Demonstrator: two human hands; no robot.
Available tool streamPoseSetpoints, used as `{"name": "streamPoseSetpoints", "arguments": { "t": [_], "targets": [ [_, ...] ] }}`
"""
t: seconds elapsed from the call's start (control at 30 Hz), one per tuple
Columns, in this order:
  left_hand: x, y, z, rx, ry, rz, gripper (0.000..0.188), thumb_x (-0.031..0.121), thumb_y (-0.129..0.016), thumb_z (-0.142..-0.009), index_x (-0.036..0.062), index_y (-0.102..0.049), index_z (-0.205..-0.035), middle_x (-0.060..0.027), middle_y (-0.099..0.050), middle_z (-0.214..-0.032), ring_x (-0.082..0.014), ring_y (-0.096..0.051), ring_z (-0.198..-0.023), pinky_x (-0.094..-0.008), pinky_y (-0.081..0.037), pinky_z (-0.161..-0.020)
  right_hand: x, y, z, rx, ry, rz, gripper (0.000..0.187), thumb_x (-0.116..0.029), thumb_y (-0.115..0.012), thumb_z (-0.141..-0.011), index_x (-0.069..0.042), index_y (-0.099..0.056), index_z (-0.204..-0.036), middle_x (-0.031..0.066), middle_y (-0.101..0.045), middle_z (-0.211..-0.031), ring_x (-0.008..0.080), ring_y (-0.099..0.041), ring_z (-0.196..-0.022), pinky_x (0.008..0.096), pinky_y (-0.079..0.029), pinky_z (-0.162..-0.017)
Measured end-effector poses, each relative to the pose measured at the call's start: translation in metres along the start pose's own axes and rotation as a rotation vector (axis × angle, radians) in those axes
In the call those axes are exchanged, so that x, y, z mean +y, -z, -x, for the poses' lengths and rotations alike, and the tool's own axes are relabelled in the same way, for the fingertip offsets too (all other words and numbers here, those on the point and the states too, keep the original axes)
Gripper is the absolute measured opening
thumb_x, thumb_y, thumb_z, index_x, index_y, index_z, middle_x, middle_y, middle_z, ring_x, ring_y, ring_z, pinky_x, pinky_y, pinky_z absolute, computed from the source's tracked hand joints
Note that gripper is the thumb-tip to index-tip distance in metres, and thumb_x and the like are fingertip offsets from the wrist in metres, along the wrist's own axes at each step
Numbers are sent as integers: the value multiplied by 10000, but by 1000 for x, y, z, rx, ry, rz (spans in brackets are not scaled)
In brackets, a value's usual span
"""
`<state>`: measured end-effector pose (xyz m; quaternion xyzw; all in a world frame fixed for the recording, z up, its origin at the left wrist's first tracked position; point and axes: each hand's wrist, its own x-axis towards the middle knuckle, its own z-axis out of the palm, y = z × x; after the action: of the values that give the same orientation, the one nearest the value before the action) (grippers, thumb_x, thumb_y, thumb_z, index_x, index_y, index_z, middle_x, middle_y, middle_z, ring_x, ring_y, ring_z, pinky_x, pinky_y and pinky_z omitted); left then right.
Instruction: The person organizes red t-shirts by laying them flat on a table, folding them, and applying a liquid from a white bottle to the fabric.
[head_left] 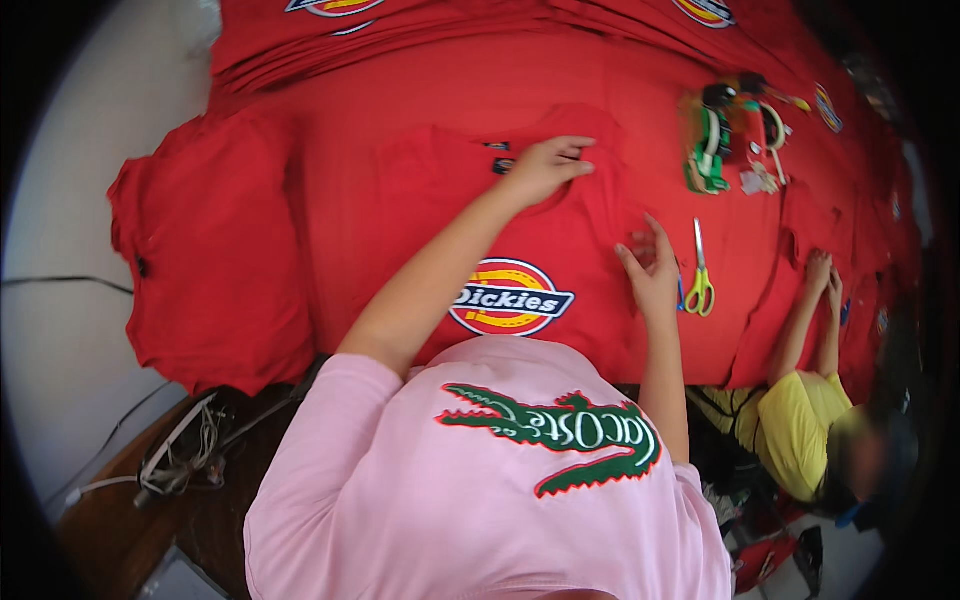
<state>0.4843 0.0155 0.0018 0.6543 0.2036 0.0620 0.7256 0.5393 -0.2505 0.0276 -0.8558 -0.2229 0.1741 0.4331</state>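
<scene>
A red T-shirt (440, 215) with a coloured oval print on its chest lies spread in front of me, its collar on the far side. My left hand (548, 170) reaches across to the collar's right side, fingers stretched out over the cloth. By the shirt's right edge is my right hand (652, 270), thumb and fingers apart, nothing between them. Just right of that hand lie scissors (702, 285) with yellow handles, blades pointing away. Beside them a small blue item (681, 292) is partly covered by my right hand.
Folded red shirts (215, 250) are stacked at the left, more red shirts (440, 30) along the far edge. A green tape dispenser (708, 150) and tape rolls (770, 130) stand at the far right. A co-worker in a yellow top (800, 430) handles red cloth. Cables (185, 450) lie lower left.
</scene>
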Motion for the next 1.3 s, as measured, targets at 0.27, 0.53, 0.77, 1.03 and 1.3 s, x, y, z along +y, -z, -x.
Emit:
{"name": "streamPoseSetpoints", "arguments": {
  "t": [0.27,0.53,0.77,1.03,1.3],
  "targets": [
    [-6,87,132,356,-312,-982,437,198,-640,-992,73,-592,-1408,-138,-559,-1459,-329,-501,-1388,-482,-337,-1197,-31,-33,-30,8,452,405,433,-75,-549,-1002,-62,-556,-1435,194,-568,-1438,369,-548,-1323,470,-436,-1113],
    [-29,128,131,378,-185,-1467,806,512,-567,-992,130,-289,-1645,-118,-204,-1726,-362,-176,-1588,-595,-133,-1263,-15,-72,-109,27,501,800,561,-371,-437,-1091,-221,-341,-1623,115,-280,-1696,325,-283,-1555,594,-234,-1238],
    [-17,145,89,360,-172,-1517,810,551,-563,-996,149,-292,-1645,-123,-187,-1731,-377,-171,-1587,-630,-92,-1254,-15,-70,-128,83,557,935,578,-404,-456,-1081,-235,-342,-1621,135,-288,-1690,332,-281,-1556,609,-210,-1240],
    [-35,126,252,738,-156,-962,474,256,-694,-969,40,-601,-1381,-167,-558,-1466,-349,-504,-1371,-491,-320,-1194,10,-21,51,226,344,490,556,-261,-718,-938,-85,-538,-1434,177,-549,-1460,353,-492,-1377,539,-336,-1140],
    [-78,130,366,693,-19,-752,478,280,-783,-893,125,-669,-1331,-91,-718,-1175,-271,-617,-1180,-455,-332,-1150,99,11,154,148,-109,-105,328,-163,-823,-905,-35,-667,-1163,25,-571,-920,112,-567,-830,260,-505,-753]
  ]
}}
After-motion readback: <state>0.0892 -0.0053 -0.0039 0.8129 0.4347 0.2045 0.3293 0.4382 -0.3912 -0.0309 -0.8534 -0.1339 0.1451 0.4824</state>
